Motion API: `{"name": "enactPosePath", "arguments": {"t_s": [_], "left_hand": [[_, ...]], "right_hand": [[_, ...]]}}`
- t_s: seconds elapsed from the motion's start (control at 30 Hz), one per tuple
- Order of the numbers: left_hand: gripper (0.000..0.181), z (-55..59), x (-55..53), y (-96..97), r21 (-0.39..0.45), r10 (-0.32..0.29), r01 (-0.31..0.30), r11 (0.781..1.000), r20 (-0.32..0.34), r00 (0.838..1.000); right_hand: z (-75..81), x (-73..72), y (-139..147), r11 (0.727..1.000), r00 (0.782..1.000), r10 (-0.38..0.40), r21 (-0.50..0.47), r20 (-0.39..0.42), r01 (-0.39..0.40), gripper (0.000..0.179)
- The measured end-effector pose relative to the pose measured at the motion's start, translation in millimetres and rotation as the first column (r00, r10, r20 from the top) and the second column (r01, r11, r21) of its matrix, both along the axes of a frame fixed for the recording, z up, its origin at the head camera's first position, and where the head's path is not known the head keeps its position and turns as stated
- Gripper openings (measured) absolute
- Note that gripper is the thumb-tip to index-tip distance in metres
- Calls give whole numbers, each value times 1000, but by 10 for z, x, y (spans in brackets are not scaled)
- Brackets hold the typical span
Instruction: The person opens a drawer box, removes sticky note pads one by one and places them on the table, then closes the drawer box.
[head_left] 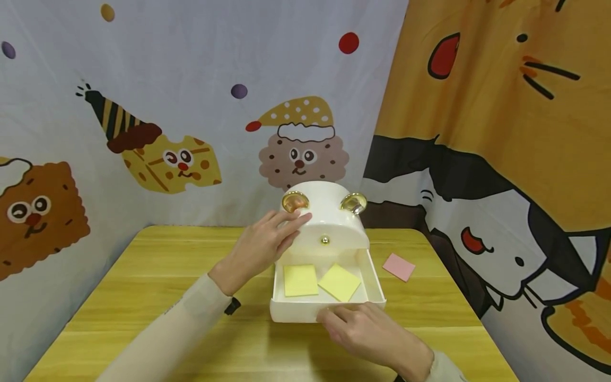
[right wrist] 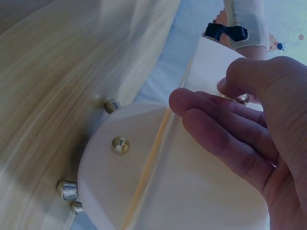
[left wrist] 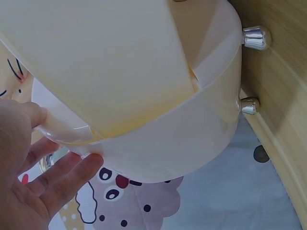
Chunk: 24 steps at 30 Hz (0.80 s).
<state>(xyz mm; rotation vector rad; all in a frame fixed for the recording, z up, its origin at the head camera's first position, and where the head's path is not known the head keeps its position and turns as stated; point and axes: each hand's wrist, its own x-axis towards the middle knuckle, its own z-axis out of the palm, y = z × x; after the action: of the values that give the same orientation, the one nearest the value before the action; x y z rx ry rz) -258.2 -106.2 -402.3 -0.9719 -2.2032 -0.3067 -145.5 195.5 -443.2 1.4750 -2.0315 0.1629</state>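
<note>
Pinching the gold drawer knob (right wrist: 238, 99), as far as I can make out, is the right hand (head_left: 367, 331) at the near side: thumb and curled fingers close around it, at the front of the white drawer (head_left: 291, 312). Makes sense, since that's the handle for sliding the thing.

The drawer stands well open toward the person, and its low walls hold two sticky-note pads. The left yellow pad (head_left: 300, 280) sits nearly square with the walls; the right yellow pad (head_left: 340, 282) is turned like a diamond, its corner so close to its neighbour that I can't tell if they touch. A pink sticky-note pad (head_left: 399, 267) lies outside, on the tabletop (head_left: 186, 249) to the right of the drawer.

Farther back, the left hand (head_left: 267, 239) isn't clenched on anything: fingers mostly straight, laid on the left of the rounded white storage box (head_left: 324, 207), thumb around by the front rim. My guess is it's bracing the box so it won't slide with the drawer, because it only stands on little metallic feet (left wrist: 255, 38).

Up top there are two gold ears (head_left: 354, 203), with a cartoon-print curtain (head_left: 238, 48) behind.
</note>
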Motion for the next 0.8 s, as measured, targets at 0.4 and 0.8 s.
{"name": "enactPosePath", "arguments": {"t_s": [0.4,0.8], "left_hand": [[55,12,9,2,1,4,-4,1000,-1,1000],[55,19,13,5,-4,10,-10,1000,16,1000]], "right_hand": [[3,56,2,1000,1000,-12,-3,-21,12,28],[-10,77,16,1000,1000,-10,13,-22,10,28]]}}
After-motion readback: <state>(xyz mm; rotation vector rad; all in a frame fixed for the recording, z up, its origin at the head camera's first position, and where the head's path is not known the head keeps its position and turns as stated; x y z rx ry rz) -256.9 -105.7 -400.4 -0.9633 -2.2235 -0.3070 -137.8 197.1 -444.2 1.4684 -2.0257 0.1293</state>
